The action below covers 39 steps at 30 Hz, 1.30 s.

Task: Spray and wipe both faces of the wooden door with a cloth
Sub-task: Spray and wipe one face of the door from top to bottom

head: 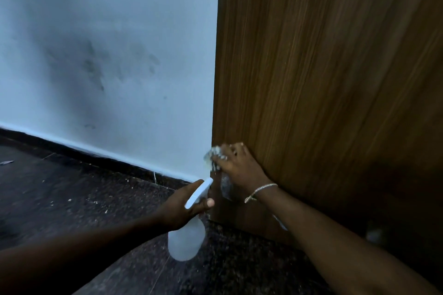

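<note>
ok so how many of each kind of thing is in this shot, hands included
hands: 2, the left hand and the right hand
spray bottle: 1
cloth: 1
door: 1
bracelet: 1
total: 6

1. This was an indoor room or passage of a building, perhaps a home.
2. On the left stood a smudged, white-painted wall (107,31) with dark skirting (119,164).
3. On the right, a wooden door (323,79) hung above the dark speckled stone floor (72,199).
</note>
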Available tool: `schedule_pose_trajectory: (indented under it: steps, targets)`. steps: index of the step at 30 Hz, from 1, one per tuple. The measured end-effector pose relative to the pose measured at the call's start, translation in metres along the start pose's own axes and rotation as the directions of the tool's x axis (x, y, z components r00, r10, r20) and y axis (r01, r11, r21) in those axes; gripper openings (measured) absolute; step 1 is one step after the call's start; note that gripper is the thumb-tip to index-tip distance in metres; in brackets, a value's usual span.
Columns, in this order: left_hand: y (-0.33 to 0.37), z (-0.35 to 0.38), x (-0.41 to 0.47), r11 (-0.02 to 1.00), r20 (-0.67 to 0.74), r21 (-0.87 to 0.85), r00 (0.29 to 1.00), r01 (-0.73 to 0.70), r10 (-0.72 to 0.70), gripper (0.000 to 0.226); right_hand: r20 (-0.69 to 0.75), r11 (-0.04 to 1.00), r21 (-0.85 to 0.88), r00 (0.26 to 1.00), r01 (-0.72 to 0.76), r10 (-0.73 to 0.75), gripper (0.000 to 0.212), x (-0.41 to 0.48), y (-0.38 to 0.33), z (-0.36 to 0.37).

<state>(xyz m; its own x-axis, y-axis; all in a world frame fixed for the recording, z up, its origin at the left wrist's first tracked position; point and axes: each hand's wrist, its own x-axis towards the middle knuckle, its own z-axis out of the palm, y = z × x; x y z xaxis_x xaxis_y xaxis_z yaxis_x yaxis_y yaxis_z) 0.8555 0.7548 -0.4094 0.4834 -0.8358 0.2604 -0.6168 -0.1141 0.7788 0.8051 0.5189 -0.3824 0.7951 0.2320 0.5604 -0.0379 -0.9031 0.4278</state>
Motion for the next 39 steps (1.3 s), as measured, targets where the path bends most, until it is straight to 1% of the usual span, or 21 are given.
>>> schedule_pose_trajectory:
  steps: [2,4,7,9,11,12,14,15,16,18,20,21,22,24,27,28,29,31,34,36,39]
  targets:
    - [-0.002,0.002,-0.002,1.0,0.022,-0.004,1.0,-0.003,0.003,0.062,0.088,0.989,-0.011,0.985,0.148,-0.146,0.046,-0.038,-0.004,0.019]
    - [-0.012,0.003,-0.007,1.0,0.08,0.023,0.997,0.017,-0.018,0.044,0.096,0.989,-0.02,0.985,0.147,-0.145,0.04,-0.07,0.004,0.02]
    - [-0.033,0.006,-0.021,0.99,0.127,0.091,0.985,0.106,-0.117,0.053,0.036,0.993,-0.06,0.994,-0.099,0.101,0.066,-0.082,0.032,-0.006]
    - [-0.044,0.008,-0.027,0.978,0.123,0.158,0.98,0.135,-0.155,0.075,-0.064,0.966,-0.034,0.965,-0.257,0.255,0.065,-0.067,0.046,-0.03]
    - [-0.047,0.006,-0.028,0.976,0.106,0.169,0.982,0.137,-0.156,0.081,-0.139,0.945,-0.022,0.937,-0.327,0.321,0.057,-0.047,0.046,-0.039]
    - [-0.048,0.004,-0.027,0.981,0.117,0.151,0.984,0.119,-0.138,0.073,-0.159,0.937,-0.016,0.926,-0.348,0.342,0.055,-0.037,0.042,-0.036]
    - [-0.051,0.0,-0.025,0.987,0.168,0.152,0.982,0.062,-0.087,0.035,-0.182,0.936,-0.006,0.921,-0.352,0.345,0.055,-0.021,0.022,-0.02]
    - [-0.052,-0.002,-0.025,0.985,0.209,0.166,0.975,0.045,-0.08,0.019,-0.161,0.95,0.003,0.938,-0.312,0.308,0.055,-0.017,0.009,-0.007]
    - [-0.053,-0.003,-0.025,0.984,0.248,0.178,0.966,0.028,-0.072,0.016,-0.106,0.971,0.008,0.965,-0.239,0.239,0.055,-0.018,-0.006,0.009]
    - [-0.054,-0.002,-0.027,0.976,0.296,0.217,0.953,0.006,-0.072,0.028,0.063,1.0,-0.004,0.998,-0.019,0.019,0.048,-0.039,-0.034,0.046]
    - [-0.054,0.0,-0.028,0.978,0.321,0.207,0.944,0.011,-0.078,0.04,0.19,0.983,-0.022,0.966,0.183,-0.176,0.033,-0.081,-0.044,0.075]
    - [-0.053,0.0,-0.027,0.98,0.336,0.199,0.938,0.021,-0.088,0.038,0.23,0.974,-0.016,0.949,0.227,-0.218,0.028,-0.1,-0.043,0.081]
    - [-0.051,0.0,-0.026,0.981,0.348,0.19,0.933,0.029,-0.096,0.032,0.258,0.974,-0.008,0.942,0.226,-0.216,0.027,-0.115,-0.04,0.083]
    - [-0.052,0.003,-0.026,0.985,0.34,0.169,0.936,0.038,-0.094,0.017,0.267,0.996,-0.022,0.96,0.09,-0.08,0.039,-0.124,-0.033,0.074]
    - [-0.056,0.007,-0.026,0.99,0.308,0.138,0.948,0.036,-0.077,0.026,0.071,0.967,-0.025,0.964,-0.255,0.256,0.056,-0.081,-0.045,0.059]
    - [-0.057,0.009,-0.024,0.991,0.303,0.126,0.95,0.041,-0.077,0.025,0.06,0.961,-0.004,0.959,-0.278,0.278,0.055,-0.065,-0.053,0.059]
    - [-0.058,0.01,-0.023,0.992,0.3,0.118,0.951,0.045,-0.079,0.025,0.123,0.971,0.032,0.965,-0.236,0.23,0.052,-0.054,-0.062,0.064]
    - [-0.057,0.013,-0.021,0.994,0.296,0.098,0.951,0.057,-0.084,0.032,0.286,0.997,0.056,0.958,-0.045,0.027,0.04,-0.059,-0.078,0.089]
    - [-0.054,0.016,-0.014,0.997,0.292,0.068,0.955,0.035,-0.053,0.049,0.47,0.989,0.027,0.871,0.146,-0.142,0.022,-0.122,-0.085,0.127]
    - [-0.056,0.018,-0.011,0.995,0.299,0.102,0.954,0.009,-0.04,0.06,0.529,0.993,0.008,0.842,0.115,-0.101,0.024,-0.169,-0.069,0.118]
    - [-0.063,0.021,-0.011,0.988,0.302,0.151,0.953,-0.025,-0.022,0.06,0.268,0.991,-0.028,0.954,-0.132,0.134,0.042,-0.19,-0.03,0.07]
